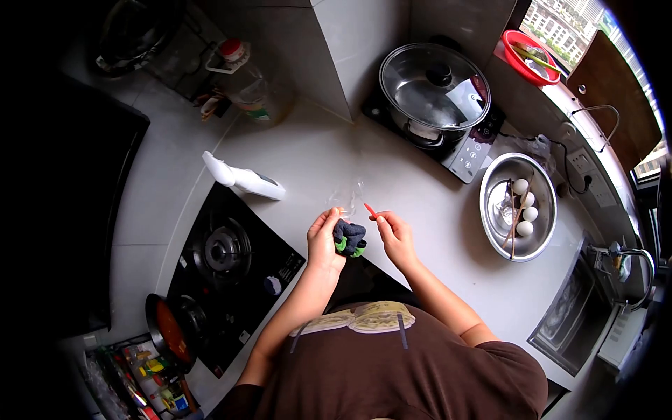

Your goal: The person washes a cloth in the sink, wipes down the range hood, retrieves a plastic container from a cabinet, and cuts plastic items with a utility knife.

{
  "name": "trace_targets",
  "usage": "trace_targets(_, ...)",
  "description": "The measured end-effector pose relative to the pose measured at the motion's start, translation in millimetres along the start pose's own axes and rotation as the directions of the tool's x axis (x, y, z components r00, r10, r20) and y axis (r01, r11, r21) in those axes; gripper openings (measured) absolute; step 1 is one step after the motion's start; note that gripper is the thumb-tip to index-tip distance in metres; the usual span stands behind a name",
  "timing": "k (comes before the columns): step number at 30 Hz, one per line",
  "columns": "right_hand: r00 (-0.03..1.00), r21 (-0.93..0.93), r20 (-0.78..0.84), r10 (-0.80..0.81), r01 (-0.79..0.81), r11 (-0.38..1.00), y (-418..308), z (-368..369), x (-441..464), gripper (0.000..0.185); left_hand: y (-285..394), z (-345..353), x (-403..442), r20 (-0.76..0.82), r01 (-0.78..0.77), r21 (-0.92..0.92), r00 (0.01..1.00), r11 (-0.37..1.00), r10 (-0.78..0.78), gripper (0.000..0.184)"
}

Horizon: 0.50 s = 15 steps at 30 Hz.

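Note:
My left hand [324, 238] is closed on a small bundle of dark fabric [350, 236] with bright green bands at its lower edge. A bit of red shows at the fingertips of that hand. My right hand [397, 241] pinches a thin, pointed red piece [370, 209], too small to name, just right of the fabric and apart from it. Clear, crumpled plastic [343, 199] is visible just beyond my hands, over the pale counter [301, 154]. Both hands are in front of my body, near the counter's front edge.
Left are a gas hob [224, 259], a white bottle [245, 178] and a pan [168, 329] with red contents. A lidded pot [434, 91] stands on an electric cooker [465, 161]. Right, a steel bowl [491, 227] holds several eggs and sticks, near a sink [570, 315].

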State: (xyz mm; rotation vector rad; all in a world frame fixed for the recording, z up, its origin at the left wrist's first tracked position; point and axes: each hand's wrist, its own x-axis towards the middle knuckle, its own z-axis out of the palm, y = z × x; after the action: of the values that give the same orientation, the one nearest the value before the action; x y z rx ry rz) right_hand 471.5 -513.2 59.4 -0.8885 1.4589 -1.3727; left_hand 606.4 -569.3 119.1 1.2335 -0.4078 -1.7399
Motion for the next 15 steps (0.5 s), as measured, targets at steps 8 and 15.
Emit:
trace_targets(8,0.999,0.067,0.039,0.035,-0.037,0.997,5,5,2,0.023,-2,-8,8,0.02,0.075,-0.032,0.997,0.997,-0.075,0.01)
trace_targets(15,0.994,0.076,0.072,0.079,-0.084,0.994,-3,6,8,0.024,-3,-12,9,0.047,0.052,0.056,0.997,0.997,-0.055,0.008)
